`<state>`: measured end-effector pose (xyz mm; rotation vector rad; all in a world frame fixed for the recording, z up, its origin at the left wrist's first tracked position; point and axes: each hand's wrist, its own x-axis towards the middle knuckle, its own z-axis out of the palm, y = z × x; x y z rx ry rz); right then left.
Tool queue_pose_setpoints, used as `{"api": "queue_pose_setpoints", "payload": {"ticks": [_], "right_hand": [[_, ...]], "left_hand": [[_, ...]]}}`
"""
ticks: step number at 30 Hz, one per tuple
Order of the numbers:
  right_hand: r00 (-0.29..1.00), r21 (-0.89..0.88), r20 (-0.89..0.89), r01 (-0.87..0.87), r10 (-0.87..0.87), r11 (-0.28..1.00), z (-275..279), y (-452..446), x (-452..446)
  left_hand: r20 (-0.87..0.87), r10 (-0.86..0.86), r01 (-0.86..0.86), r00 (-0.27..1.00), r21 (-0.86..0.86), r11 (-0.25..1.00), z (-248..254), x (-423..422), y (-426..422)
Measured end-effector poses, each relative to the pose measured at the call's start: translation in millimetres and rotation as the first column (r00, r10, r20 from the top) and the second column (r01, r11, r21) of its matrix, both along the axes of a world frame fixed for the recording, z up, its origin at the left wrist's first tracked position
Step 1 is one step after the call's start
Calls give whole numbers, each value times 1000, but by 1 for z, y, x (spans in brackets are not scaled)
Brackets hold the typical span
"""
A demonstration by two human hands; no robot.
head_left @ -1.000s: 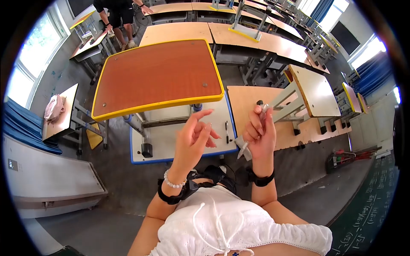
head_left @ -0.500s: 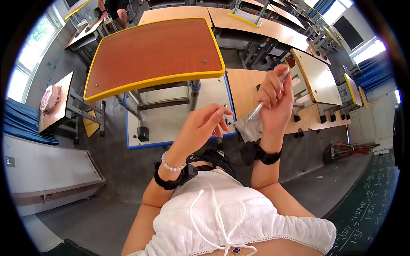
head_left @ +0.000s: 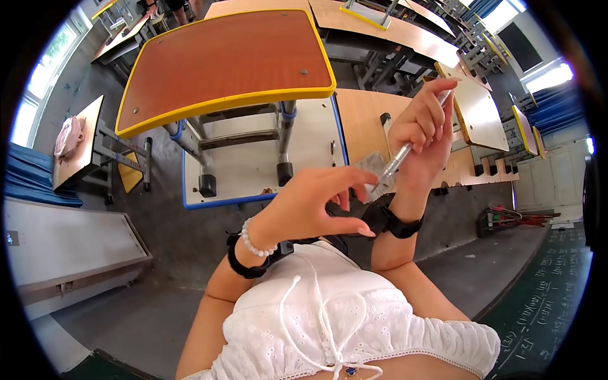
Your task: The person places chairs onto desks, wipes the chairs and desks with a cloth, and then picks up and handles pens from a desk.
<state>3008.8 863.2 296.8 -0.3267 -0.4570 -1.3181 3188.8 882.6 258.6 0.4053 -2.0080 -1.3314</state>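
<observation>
My right hand (head_left: 425,136) is raised above a wooden desk, fingers closed around a clear, slim pen (head_left: 398,159) that slants down to the left. Close to the pen's lower end is a crumpled, translucent greyish piece (head_left: 373,174), perhaps plastic wrap; what holds it up I cannot make out. My left hand (head_left: 320,199) is beside that piece, its thumb well apart from its fingers. The fingertips overlap the piece's left edge in view, and whether they touch it is unclear. A yellow-edged brown stool (head_left: 228,63) stands on a white, blue-edged desktop (head_left: 244,171) ahead.
A thin dark object (head_left: 333,152) lies on the white desktop. At left, a pink bag (head_left: 69,136) rests on another desk, near a white cabinet (head_left: 76,247). Stools sit on desks at right. Far left, a person's legs (head_left: 180,12) show. A chalkboard (head_left: 538,310) is at lower right.
My left hand has moved right, up to the translucent piece, its thumb spreading from the fingers. My right hand has shifted slightly up and right with the pen.
</observation>
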Motion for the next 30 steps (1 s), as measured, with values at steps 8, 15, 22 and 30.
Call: {"api": "queue_pose_setpoints", "payload": {"ticks": [8,15,22,30], "right_hand": [[973,10,158,-172,169,985,5,10,18],[959,12,181,-222,216,975,7,12,24],[957,30,191,-226,216,974,4,13,30],[972,-9,137,-193,192,981,5,13,25]], "left_hand": [[-152,90,-145,984,-408,901,-1,-8,11],[-254,135,-250,958,-505,826,1,-9,13],[-287,179,-316,941,-556,769,0,-7,15],[-261,175,-294,949,-538,790,1,-6,15]]}}
